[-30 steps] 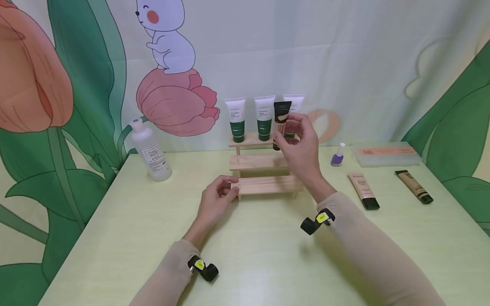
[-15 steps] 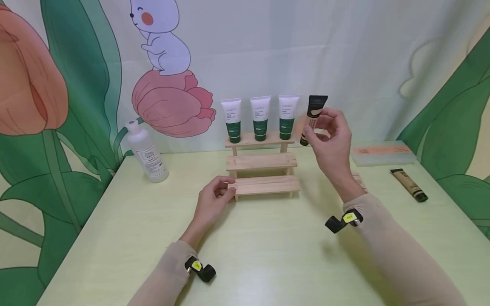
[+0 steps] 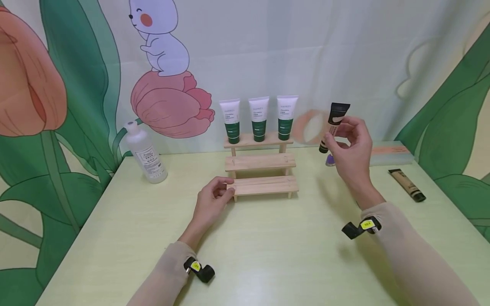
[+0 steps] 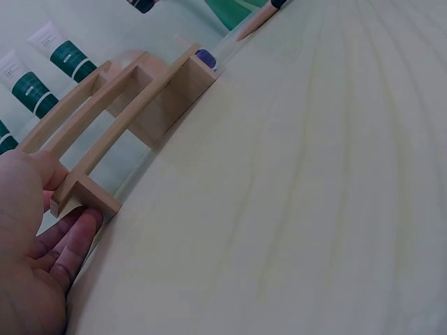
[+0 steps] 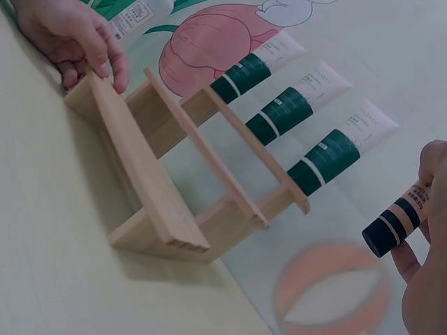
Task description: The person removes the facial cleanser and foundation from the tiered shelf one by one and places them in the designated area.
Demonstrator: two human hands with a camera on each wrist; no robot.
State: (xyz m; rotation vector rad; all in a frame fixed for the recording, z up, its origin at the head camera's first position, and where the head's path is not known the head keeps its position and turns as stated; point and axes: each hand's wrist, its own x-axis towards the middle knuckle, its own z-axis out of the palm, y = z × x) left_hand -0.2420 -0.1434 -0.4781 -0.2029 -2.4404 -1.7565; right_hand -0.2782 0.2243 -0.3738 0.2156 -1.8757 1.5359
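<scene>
A small wooden three-step display stand [image 3: 262, 187] stands on the table. Three white-and-green squeeze tubes [image 3: 258, 121] stand upright side by side on its top step. My left hand [image 3: 209, 199] pinches the left end of the lowest step, with fingers beneath it in the left wrist view. To the right of the stand, my right hand [image 3: 354, 157] holds a black-and-beige squeeze tube [image 3: 334, 127] in the air, black cap down and slightly tilted, between thumb and fingers. Just below that tube shows part of a purple nail polish bottle [image 3: 330, 160]; the rest is hidden.
A white bottle [image 3: 146, 153] stands at the back left of the table. On the right lie a brown tube with black ends [image 3: 406, 185] and a flat translucent box [image 3: 390, 154], partly covered by my right hand. A printed curtain [image 3: 245, 51] hangs behind.
My right hand has moved right with the black-and-beige tube, from in front of the stand's top step to above the nail polish. My left hand has stayed on the stand.
</scene>
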